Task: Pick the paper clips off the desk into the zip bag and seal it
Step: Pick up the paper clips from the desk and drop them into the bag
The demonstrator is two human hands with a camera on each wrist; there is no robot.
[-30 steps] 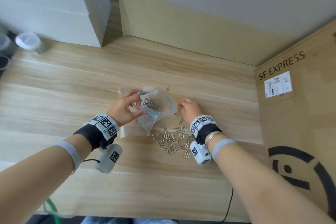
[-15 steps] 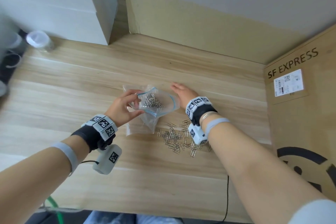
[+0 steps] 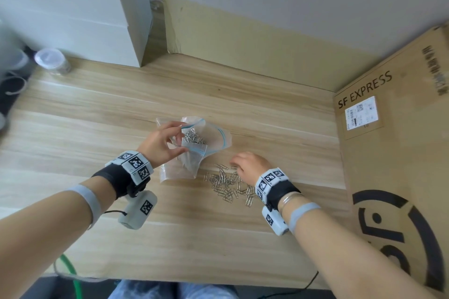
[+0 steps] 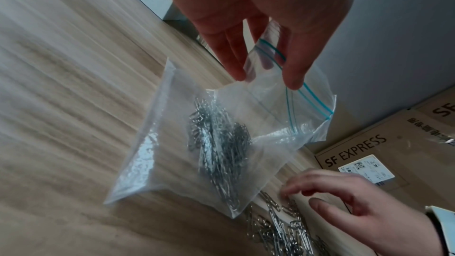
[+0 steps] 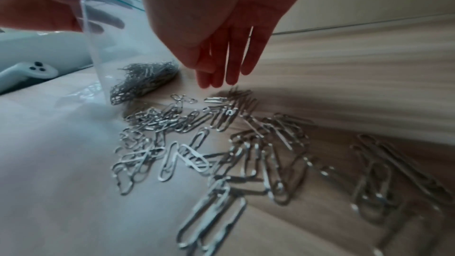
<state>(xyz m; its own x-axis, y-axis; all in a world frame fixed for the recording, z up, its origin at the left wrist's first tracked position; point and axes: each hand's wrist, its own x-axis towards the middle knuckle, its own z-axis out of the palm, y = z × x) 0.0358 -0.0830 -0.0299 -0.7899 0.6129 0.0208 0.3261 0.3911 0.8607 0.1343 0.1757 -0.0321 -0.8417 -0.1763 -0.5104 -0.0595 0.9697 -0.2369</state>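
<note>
We note: left hand [image 3: 161, 145] pinches the zip bag [image 3: 209, 136] open at its rim, some clips inside. Right hand [image 3: 247, 165], fingers relaxed and empty, hovers over loose paper clips [image 3: 228, 185] on the bench [image 3: 97, 128], just right of the bag.

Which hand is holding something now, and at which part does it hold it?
The left hand pinches the zip bag at its open top edge, by the blue zip strip. The right hand holds nothing.

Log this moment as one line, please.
left hand: holds clear zip bag open | right hand: over loose silver paper clips | seal: pending
</note>
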